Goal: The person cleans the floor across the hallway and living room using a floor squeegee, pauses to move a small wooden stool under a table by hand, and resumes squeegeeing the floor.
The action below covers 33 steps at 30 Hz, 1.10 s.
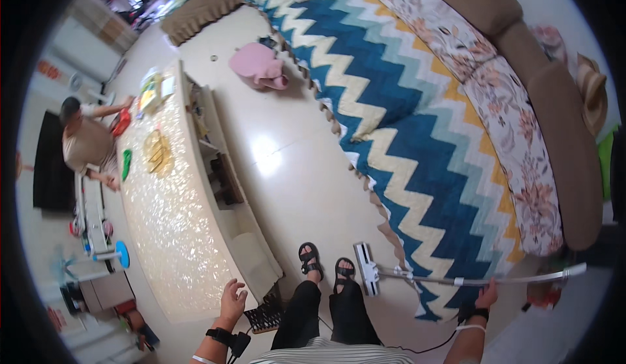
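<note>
Head view, looking down. At lower right, right hand [486,295] closed about the pole of a silver mop [459,282], with fingers [493,286] wrapped round it in the half away from the head. Mop head [366,269] flat on the pale floor [293,188], just beside the right sandal [343,272]; from there, pole extended to the right, across the near end of the zigzag-patterned sofa [417,116]. At lower left, left hand [232,301] held near the closest corner of the surface [173,246], with fingers half curled, parted from one another and around nothing; contact with the surface impossible to tell. On both wrists, dark straps.

On the glossy surface: toward the far end, packages [150,94] in yellow and white; nearer, a round amber dish [156,152]; by the left edge, a green item [126,164], too small to identify. Beyond that edge, another person [91,141], one arm stretched toward the packages, with a red item [121,122] beside it. Between surface and sofa, well apart from the mop, a pink fabric item [253,62] on the floor. Along the sofa back, floral cushions [486,96]. At far left, a black screen [51,168]; lower, a round blue item [122,254].
</note>
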Available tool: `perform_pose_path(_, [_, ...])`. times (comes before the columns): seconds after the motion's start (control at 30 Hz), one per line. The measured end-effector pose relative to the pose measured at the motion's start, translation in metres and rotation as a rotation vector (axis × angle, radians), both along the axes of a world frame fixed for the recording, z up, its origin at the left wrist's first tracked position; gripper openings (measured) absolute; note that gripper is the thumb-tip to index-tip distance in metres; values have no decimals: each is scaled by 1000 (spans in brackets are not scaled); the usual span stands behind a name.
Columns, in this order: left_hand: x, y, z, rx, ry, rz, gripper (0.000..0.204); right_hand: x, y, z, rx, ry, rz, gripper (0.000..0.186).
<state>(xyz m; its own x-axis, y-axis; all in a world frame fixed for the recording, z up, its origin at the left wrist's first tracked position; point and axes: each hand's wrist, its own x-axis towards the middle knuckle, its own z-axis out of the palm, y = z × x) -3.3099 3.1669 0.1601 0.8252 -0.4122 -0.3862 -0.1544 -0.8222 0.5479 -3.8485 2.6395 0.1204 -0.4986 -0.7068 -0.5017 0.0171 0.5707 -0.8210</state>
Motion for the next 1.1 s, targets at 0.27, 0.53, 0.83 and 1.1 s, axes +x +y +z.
perform_pose_path(0.27, [-69, 36, 49, 85, 82, 47, 18, 67, 16, 5, -102, -291, 327, 16])
perform_pose_path(0.53, [-115, 52, 32, -160, 171, -20, 28, 228, 118, 65, 66, -202, 1092, 34])
perform_pose_path(0.83, [-158, 150, 76, -160, 25, 370, 29, 444, 178, 119, -260, 61, 1275, 20])
perform_pose_path(1.1, [-92, 153, 165, -143, -292, 598, 34, 604, 172, 75, -317, -421, 1350, 18])
